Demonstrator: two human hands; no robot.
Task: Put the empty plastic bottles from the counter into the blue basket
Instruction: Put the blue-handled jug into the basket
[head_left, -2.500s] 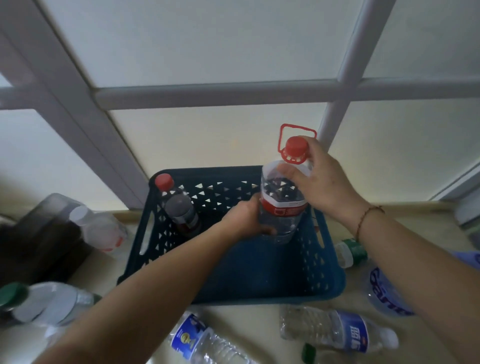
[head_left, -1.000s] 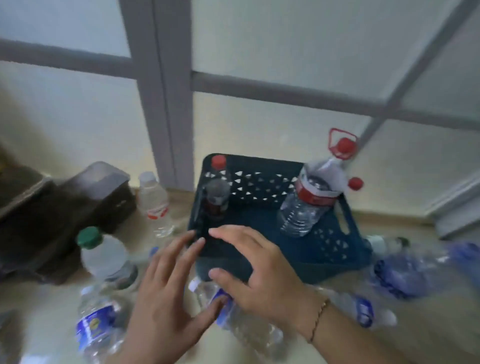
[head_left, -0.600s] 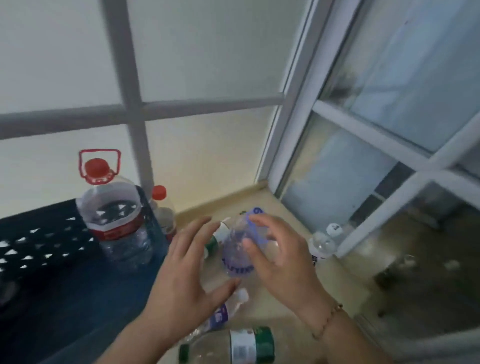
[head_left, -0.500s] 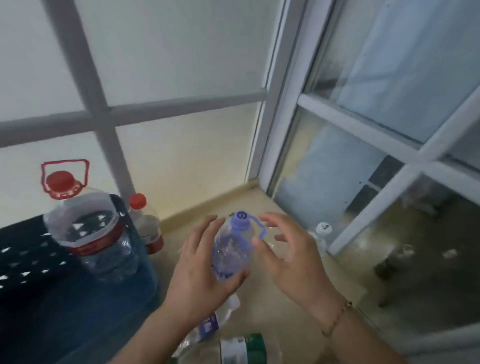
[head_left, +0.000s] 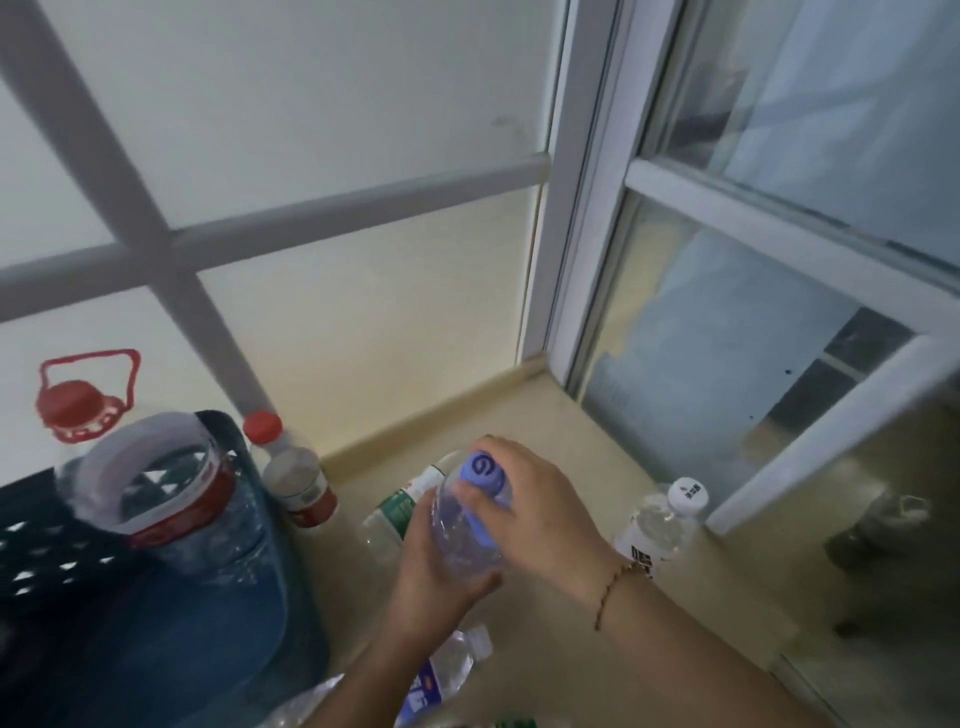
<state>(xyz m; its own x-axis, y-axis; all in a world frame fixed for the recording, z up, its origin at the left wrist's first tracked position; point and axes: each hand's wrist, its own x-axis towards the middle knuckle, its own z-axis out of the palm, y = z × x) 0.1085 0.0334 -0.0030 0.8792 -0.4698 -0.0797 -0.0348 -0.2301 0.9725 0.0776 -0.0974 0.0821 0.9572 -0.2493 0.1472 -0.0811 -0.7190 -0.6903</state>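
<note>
Both hands hold a clear bottle with a purple cap (head_left: 466, 540) above the counter, right of the blue basket (head_left: 218, 639). My left hand (head_left: 431, 582) wraps its body from below. My right hand (head_left: 540, 514) grips it at the neck, fingers around the cap. In the basket's near right corner stands a big clear jug with a red cap and red handle (head_left: 150, 483). Loose bottles lie on the counter: a green-labelled one (head_left: 397, 512) behind my hands and a blue-labelled one (head_left: 447, 670) beneath my left forearm.
A red-capped bottle (head_left: 293, 478) stands just outside the basket's right wall. A white-capped bottle (head_left: 660, 519) stands right of my right wrist, near the window frame (head_left: 576, 208). Frosted panes close the back; the beige counter (head_left: 545, 415) runs into the corner.
My right hand has shut over the purple cap and neck, where half a second ago its fingers were spread beside the bottle. The view has tilted slightly.
</note>
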